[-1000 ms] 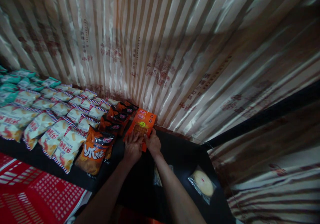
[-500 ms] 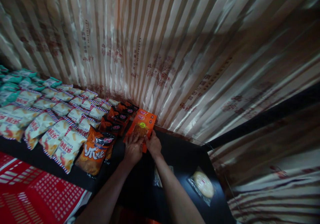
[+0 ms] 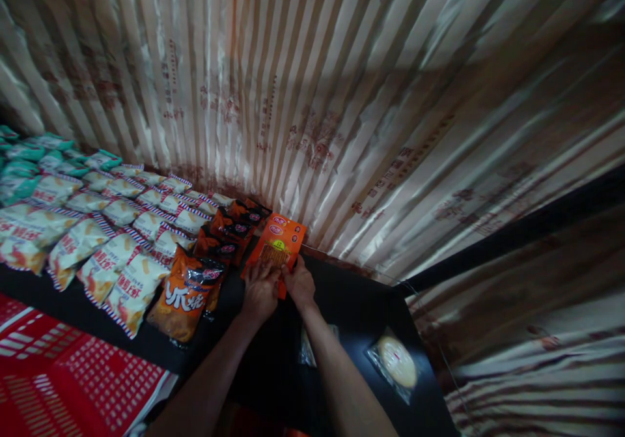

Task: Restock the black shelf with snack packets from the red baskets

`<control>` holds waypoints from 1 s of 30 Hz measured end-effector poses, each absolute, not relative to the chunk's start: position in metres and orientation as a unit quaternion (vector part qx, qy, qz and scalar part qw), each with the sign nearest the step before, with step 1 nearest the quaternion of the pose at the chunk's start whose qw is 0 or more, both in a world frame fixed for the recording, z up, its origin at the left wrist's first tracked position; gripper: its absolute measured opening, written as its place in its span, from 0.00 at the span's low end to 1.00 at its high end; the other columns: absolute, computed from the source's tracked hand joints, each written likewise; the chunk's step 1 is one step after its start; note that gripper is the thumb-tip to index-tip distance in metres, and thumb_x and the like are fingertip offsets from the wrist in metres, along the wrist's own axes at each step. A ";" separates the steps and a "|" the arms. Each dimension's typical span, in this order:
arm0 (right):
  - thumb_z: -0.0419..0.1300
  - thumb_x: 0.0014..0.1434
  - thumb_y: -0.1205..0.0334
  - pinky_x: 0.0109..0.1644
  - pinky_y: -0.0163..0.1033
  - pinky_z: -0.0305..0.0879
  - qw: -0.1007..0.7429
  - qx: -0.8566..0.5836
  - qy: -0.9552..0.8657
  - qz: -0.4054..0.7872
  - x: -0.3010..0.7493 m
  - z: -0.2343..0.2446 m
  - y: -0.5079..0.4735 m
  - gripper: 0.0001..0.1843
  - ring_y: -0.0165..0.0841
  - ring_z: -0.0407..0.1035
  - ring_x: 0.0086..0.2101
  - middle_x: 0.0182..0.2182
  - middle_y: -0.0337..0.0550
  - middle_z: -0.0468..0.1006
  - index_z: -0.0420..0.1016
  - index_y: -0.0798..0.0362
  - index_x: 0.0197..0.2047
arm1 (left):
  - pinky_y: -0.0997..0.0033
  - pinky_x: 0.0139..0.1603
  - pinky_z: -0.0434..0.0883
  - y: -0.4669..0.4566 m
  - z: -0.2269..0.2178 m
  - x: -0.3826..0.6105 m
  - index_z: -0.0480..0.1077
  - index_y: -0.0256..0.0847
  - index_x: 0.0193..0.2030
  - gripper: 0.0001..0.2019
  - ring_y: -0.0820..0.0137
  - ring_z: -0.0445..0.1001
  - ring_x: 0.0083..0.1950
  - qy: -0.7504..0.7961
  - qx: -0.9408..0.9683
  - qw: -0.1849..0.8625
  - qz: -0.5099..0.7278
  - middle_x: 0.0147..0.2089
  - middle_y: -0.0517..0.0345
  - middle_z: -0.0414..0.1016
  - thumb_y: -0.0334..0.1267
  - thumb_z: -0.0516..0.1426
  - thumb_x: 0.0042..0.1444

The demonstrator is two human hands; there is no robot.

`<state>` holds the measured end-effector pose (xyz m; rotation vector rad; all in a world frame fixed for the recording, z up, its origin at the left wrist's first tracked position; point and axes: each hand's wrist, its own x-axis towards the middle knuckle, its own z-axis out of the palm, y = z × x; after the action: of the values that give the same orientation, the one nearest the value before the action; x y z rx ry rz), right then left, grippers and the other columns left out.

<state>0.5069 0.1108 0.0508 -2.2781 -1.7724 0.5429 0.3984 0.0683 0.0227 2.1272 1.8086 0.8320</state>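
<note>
An orange snack packet (image 3: 282, 234) with a picture of brown sticks lies by the curtain, at the end of the rows of bags. Spread across its lower left part are the fingers of my left hand (image 3: 260, 292), open and resting on it. My right hand (image 3: 299, 284) grips the packet's lower right edge, its thumb towards the front. Under the hands, more orange packaging shows at the lower edge; whether it is a second packet I cannot tell. Just to the left stands an orange and black snack bag (image 3: 185, 296), with several similar ones behind it.
White snack bags (image 3: 131, 287) stand in rows on the left, with green bags (image 3: 22, 160) beyond. A red plastic basket (image 3: 73, 378) is at the lower left. Round wrapped cakes (image 3: 398, 361) lie on the black tabletop (image 3: 356, 294). A striped curtain (image 3: 312, 98) hangs behind.
</note>
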 end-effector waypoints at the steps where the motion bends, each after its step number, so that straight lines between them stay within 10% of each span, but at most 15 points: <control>1: 0.48 0.60 0.53 0.42 0.39 0.64 0.100 -0.773 -0.598 0.184 0.507 0.050 0.111 0.26 0.39 0.73 0.43 0.41 0.51 0.78 0.54 0.53 0.59 | 0.47 0.63 0.51 0.069 0.022 0.399 0.71 0.45 0.50 0.17 0.56 0.56 0.63 0.617 0.725 0.113 0.286 0.59 0.54 0.66 0.31 0.51 0.55; 30: 0.48 0.60 0.59 0.47 0.35 0.63 0.237 -0.781 -0.538 0.210 0.520 0.042 0.142 0.22 0.33 0.70 0.45 0.46 0.44 0.75 0.61 0.53 0.57 | 0.48 0.63 0.50 0.068 0.020 0.400 0.71 0.45 0.50 0.17 0.56 0.56 0.63 0.620 0.721 0.102 0.294 0.59 0.54 0.66 0.33 0.50 0.55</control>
<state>0.5202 0.1422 0.0423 -2.1415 -1.4738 0.5742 0.4004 0.0680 0.0197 2.1273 1.8291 0.8667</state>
